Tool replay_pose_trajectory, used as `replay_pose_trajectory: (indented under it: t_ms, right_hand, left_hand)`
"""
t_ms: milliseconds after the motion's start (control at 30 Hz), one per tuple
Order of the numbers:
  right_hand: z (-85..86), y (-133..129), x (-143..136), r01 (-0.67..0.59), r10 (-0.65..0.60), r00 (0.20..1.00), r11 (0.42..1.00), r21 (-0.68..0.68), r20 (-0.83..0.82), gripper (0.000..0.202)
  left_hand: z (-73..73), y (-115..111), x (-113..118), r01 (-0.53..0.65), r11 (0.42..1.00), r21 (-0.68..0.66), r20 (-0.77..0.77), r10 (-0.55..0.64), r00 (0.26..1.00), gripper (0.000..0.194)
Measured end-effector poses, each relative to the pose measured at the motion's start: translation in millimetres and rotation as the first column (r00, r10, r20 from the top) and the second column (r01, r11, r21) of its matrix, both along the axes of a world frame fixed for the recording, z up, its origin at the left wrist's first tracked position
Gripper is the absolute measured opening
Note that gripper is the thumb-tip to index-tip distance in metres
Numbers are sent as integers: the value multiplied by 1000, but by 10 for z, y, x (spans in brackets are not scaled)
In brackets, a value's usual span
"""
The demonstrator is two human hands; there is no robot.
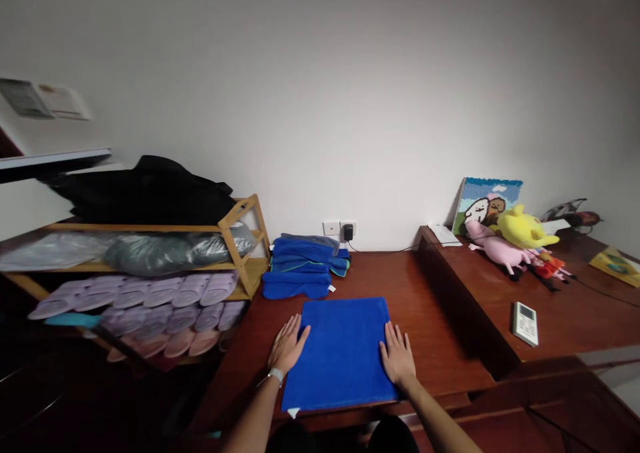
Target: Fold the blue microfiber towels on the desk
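A blue towel lies spread flat on the reddish-brown wooden table, with a small white tag at its near left corner. My left hand rests at the towel's left edge, fingers stretched out and thumb touching the cloth. At the opposite edge, my right hand lies flat with its fingers apart. Neither hand holds anything. Behind the towel, toward the wall, sits a pile of folded towels, mostly blue, one with a green edge and one greyish.
Left of the table stands a wooden rack with a black bag, plastic-wrapped items and rows of slippers. To the right, a higher wooden surface holds plush toys, a picture and a white remote. A black plug sits in the wall socket.
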State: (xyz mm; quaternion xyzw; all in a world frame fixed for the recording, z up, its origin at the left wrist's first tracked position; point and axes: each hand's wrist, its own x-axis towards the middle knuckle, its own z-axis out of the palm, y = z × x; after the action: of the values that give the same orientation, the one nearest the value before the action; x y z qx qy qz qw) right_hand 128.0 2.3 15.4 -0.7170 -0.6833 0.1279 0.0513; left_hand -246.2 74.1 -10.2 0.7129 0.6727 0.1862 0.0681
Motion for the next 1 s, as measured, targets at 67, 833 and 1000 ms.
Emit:
replay_pose_trajectory:
  t_ms: [67,833,1000]
  right_hand:
    - [15,2,-1,4,-4,1000,1000,5,-8,68]
    - [72,-14,2,-22,23,999,1000,22,-34,66]
    - [62,-25,5,3,-1,998,1000,30,-64,69]
  left_hand:
    - [18,21,-19,-7,1000,-23,-6,7,1000,78]
    - [6,-436,2123,426,904,-39,-93,-428,899,72]
    - [21,-485,1029,169,984,-54,-135,-175,975,76]
